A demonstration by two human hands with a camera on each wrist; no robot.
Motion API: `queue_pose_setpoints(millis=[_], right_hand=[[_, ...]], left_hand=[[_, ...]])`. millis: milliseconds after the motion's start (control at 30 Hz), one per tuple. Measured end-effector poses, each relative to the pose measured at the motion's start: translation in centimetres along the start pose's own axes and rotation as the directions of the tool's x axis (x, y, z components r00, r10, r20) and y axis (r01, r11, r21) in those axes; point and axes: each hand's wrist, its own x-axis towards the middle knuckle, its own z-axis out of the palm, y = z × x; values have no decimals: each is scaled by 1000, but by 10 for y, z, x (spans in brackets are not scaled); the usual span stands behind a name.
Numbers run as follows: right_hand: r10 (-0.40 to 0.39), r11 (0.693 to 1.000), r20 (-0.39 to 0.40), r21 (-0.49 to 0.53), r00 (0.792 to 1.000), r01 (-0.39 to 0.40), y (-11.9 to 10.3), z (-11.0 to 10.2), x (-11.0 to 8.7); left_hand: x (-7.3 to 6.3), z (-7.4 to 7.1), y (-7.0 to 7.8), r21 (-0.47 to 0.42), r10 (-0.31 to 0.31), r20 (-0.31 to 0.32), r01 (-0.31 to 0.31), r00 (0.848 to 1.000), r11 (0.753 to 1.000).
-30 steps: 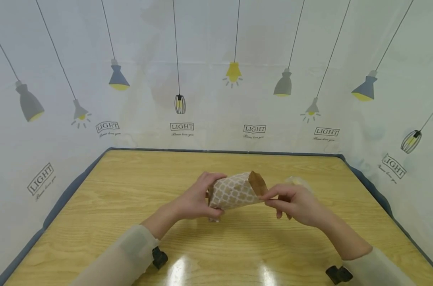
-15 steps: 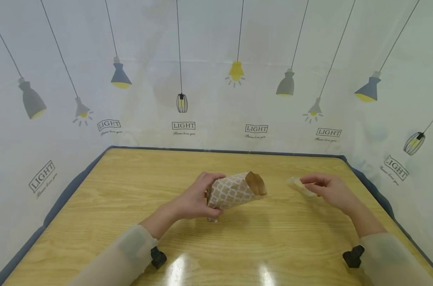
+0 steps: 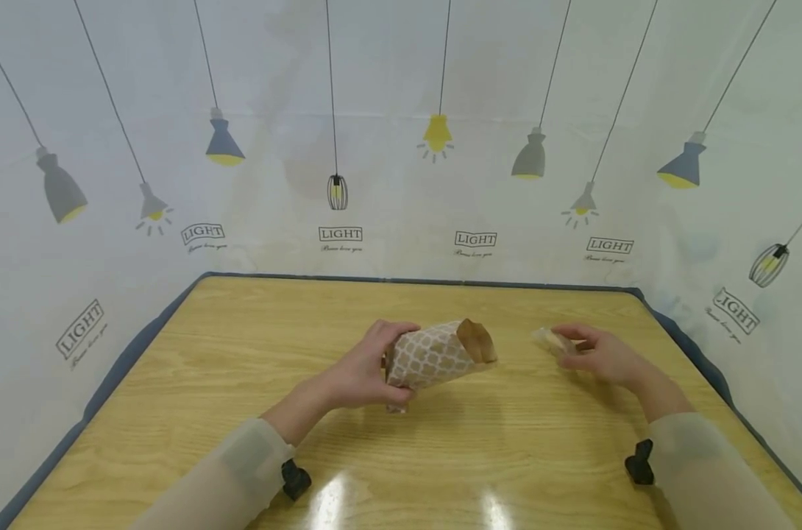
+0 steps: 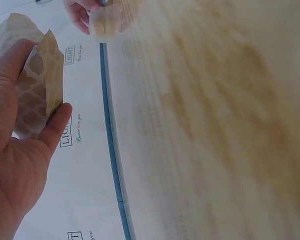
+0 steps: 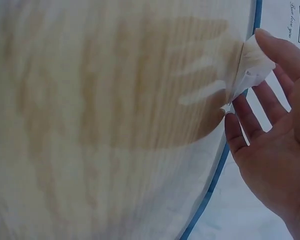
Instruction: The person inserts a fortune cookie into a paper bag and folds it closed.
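Note:
A brown paper bag [image 3: 435,355] with a white lattice print lies tilted above the wooden table [image 3: 242,353], its mouth pointing right. My left hand [image 3: 391,362] grips its closed end, thumb below and fingers on top; the left wrist view shows the bag [image 4: 37,85] in that hand [image 4: 15,150]. To the right, my right hand [image 3: 566,350] pinches a small clear-wrapped packet [image 3: 547,339] lying on the table. In the right wrist view the thumb and fingertips [image 5: 275,50] hold the wrapper [image 5: 252,67] near the table's edge.
The table has a blue-grey rim [image 3: 407,280] and is walled on three sides by a white sheet printed with lamps [image 3: 434,136]. Bare wood [image 3: 441,456] lies in front of both hands. Black straps sit on both wrists.
My right hand let go of the bag's mouth and moved right to the wrapped packet, closing its fingers on it. My left hand still holds the bag in the same place.

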Motion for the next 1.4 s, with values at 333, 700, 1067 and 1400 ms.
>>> queue_pose_setpoints(millis=[333, 700, 1067, 1400], right_hand=[[-51, 997, -31, -59, 998, 49, -14, 7, -11], [-208, 976, -221, 14, 953, 216, -73, 11, -62], [-456, 867, -376, 18, 806, 499, -140, 29, -78], [-483, 876, -369, -197, 794, 441, -164, 53, -67]], left_hand=[[0, 0, 1, 12, -2, -6, 2, 1000, 1000], [1, 1, 3, 34, -1, -19, 1, 1000, 999], [2, 4, 2, 13, -8, -8, 8, 1000, 1000], [4, 10, 8, 28, 14, 17, -15, 1000, 999]])
